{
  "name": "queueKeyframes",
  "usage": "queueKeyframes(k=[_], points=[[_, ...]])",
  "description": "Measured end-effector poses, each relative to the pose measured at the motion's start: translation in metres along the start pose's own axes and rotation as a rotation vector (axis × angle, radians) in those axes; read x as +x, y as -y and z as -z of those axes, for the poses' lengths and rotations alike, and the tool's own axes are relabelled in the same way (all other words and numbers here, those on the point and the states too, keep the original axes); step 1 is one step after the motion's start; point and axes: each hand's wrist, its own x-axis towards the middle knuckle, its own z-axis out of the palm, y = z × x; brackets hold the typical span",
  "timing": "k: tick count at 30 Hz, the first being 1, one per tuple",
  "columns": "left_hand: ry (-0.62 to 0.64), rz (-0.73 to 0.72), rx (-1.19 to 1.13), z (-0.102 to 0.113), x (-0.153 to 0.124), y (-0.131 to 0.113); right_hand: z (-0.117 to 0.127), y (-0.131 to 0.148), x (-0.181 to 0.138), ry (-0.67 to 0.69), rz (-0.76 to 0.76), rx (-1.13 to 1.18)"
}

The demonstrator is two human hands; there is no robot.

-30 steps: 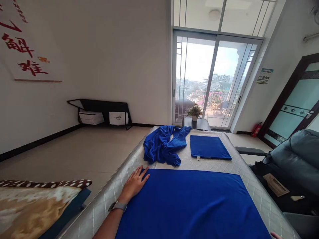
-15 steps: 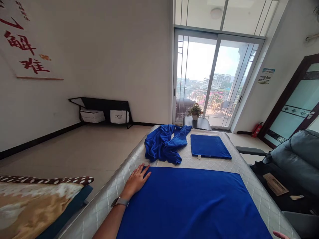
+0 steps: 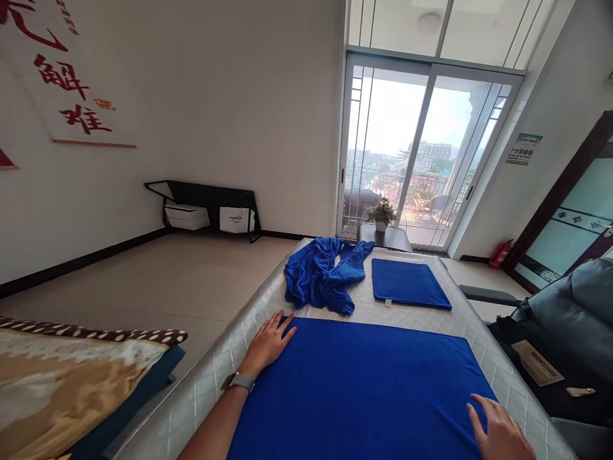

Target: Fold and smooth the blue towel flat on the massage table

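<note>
A large blue cloth (image 3: 368, 383) lies spread almost smooth on the mattress (image 3: 268, 300) in front of me. My left hand (image 3: 268, 342), with a watch on the wrist, rests flat on its far left corner, fingers spread. On the cloth's right edge is my right hand (image 3: 500, 428), fingers apart and slightly bent, holding nothing. Past the far edge lie a crumpled blue cloth (image 3: 325, 275) on the left and a neatly folded blue cloth (image 3: 409, 283) with a small white tag on the right.
A bed with a patterned blanket (image 3: 86, 383) stands at the left. On the right is a dark armchair (image 3: 575, 319) with a cardboard piece (image 3: 536, 363) on it. A potted plant (image 3: 382, 214) sits on a chair beyond the mattress, before glass sliding doors (image 3: 426, 153).
My right hand has come in from the lower right edge onto the cloth's right side. Creases there have flattened. My left hand stays on its corner; the view has turned slightly left.
</note>
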Motion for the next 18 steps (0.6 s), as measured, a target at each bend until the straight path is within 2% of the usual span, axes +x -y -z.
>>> queueKeyframes(k=[2, 5, 7, 9, 12, 14, 16, 18], points=[[0.001, 0.002, 0.009, 0.000, 0.000, 0.000, 0.011, 0.078, 0.020, 0.033, 0.147, 0.081], [0.004, 0.002, 0.007, 0.000, 0.000, 0.000, 0.018, 0.188, 0.048, 0.153, 0.370, 0.208], [-0.001, -0.003, 0.001, 0.000, 0.000, 0.001, 0.012, 0.246, 0.059, 0.223, 0.499, 0.257], [-0.012, -0.004, 0.000, -0.001, 0.000, 0.001, -0.003, 0.289, 0.064, 0.279, 0.581, 0.277], [-0.018, -0.011, 0.009, 0.001, 0.000, 0.000, -0.030, 0.327, 0.064, 0.348, 0.602, 0.280], [-0.018, -0.016, 0.022, 0.002, -0.002, -0.002, -0.045, 0.334, 0.065, 0.385, 0.584, 0.271], [-0.024, -0.019, 0.034, 0.002, -0.002, -0.002, -0.054, 0.325, 0.069, 0.406, 0.557, 0.248], [-0.035, -0.020, 0.041, 0.001, -0.003, -0.002, -0.059, 0.302, 0.078, 0.400, 0.518, 0.213]])
